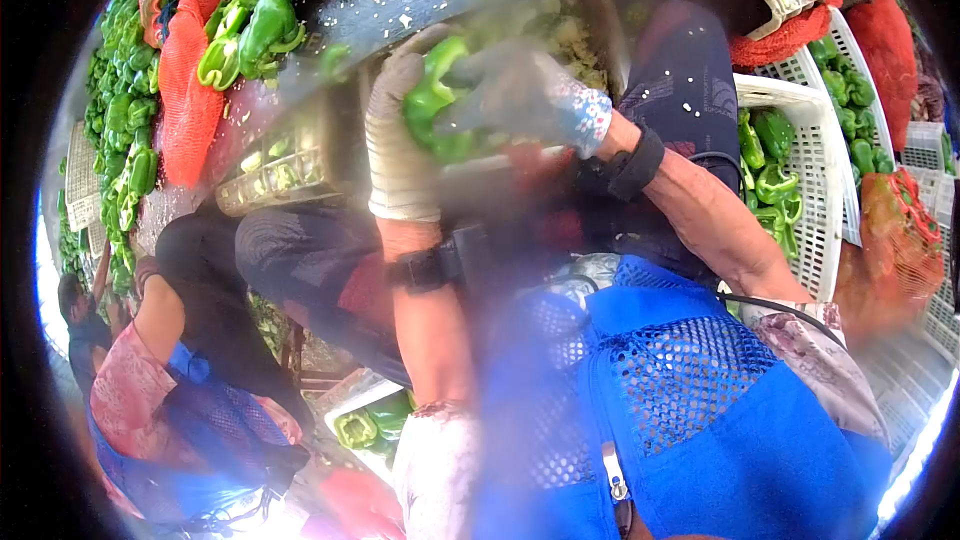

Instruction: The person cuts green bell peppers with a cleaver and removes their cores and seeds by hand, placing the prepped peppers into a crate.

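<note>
A green bell pepper (432, 100) is held up at the upper middle, between my two gloved hands. My left hand (398, 90), in a pale glove with a striped cuff, wraps round its left side. On the other side, my right hand (520, 95), in a grey glove with a flowered cuff, is at the pepper and blurred by motion; its fingers are too smeared to read. Below the hands, a crate with pale green scraps (570, 45) is partly hidden.
Peppers (270, 30) lie on the dark surface at the top left beside a red mesh bag (188, 90). A white crate (822, 160) of peppers stands at the right. A co-worker (180, 410) sits at the lower left, near another crate of peppers (375, 425).
</note>
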Action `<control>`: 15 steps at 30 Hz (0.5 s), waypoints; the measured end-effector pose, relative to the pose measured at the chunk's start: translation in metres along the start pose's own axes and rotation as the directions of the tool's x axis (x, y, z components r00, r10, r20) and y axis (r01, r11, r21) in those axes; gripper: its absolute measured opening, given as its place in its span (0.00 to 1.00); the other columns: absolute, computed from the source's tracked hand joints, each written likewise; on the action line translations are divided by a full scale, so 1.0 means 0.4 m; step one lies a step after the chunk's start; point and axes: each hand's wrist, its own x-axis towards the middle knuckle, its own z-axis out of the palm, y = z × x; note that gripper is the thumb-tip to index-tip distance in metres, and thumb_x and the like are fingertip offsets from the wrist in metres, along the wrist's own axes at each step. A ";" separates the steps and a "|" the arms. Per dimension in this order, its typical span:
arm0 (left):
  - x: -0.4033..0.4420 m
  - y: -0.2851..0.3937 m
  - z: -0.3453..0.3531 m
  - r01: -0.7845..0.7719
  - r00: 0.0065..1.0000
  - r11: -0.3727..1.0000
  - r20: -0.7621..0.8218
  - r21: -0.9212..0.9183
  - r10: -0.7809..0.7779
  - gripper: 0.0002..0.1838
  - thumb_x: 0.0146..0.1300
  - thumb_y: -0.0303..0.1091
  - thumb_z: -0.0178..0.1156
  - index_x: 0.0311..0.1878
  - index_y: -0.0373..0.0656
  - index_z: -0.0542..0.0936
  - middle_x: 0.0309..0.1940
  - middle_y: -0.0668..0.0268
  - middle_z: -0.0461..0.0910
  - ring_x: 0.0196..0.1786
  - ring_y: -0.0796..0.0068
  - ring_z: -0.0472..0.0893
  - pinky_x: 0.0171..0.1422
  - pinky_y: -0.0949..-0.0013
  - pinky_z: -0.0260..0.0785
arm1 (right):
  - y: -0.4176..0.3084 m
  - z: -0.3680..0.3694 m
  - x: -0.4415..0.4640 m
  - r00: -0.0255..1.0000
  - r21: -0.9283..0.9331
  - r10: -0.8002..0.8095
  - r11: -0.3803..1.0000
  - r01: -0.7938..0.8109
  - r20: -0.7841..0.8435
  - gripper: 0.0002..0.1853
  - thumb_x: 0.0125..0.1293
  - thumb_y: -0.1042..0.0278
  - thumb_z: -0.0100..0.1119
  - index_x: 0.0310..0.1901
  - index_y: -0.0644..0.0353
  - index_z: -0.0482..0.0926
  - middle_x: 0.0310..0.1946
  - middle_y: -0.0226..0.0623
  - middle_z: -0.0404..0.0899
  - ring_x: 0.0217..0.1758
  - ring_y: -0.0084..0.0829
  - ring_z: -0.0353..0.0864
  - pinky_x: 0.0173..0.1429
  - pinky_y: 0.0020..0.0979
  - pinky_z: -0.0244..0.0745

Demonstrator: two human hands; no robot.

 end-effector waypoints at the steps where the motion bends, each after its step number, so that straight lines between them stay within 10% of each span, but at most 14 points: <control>1: 0.000 -0.001 -0.001 -0.025 1.000 1.000 -0.009 0.000 0.025 0.32 0.62 0.49 0.57 0.62 0.34 0.74 0.56 0.55 0.78 0.55 0.64 0.78 0.62 0.63 0.71 | -0.004 0.006 -0.003 0.998 -0.066 -0.053 0.997 0.051 -0.029 0.22 0.57 0.48 0.70 0.37 0.62 0.81 0.22 0.37 0.81 0.22 0.25 0.80 0.28 0.29 0.76; 7: -0.003 0.010 -0.012 -0.007 1.000 0.997 0.025 -0.075 0.009 0.31 0.64 0.47 0.56 0.62 0.31 0.74 0.57 0.52 0.78 0.59 0.62 0.79 0.65 0.62 0.72 | -0.094 0.006 -0.028 0.999 -0.397 -0.040 0.917 0.025 -0.028 0.22 0.57 0.47 0.68 0.37 0.62 0.82 0.24 0.39 0.82 0.23 0.28 0.81 0.30 0.30 0.76; 15: 0.004 -0.004 -0.021 0.040 0.998 0.999 0.046 -0.005 -0.040 0.31 0.61 0.46 0.57 0.62 0.33 0.74 0.55 0.56 0.78 0.55 0.65 0.79 0.64 0.65 0.71 | 0.013 -0.004 0.001 0.998 -0.157 0.052 0.987 -0.044 0.045 0.14 0.60 0.56 0.68 0.33 0.61 0.83 0.22 0.36 0.80 0.28 0.25 0.81 0.32 0.27 0.75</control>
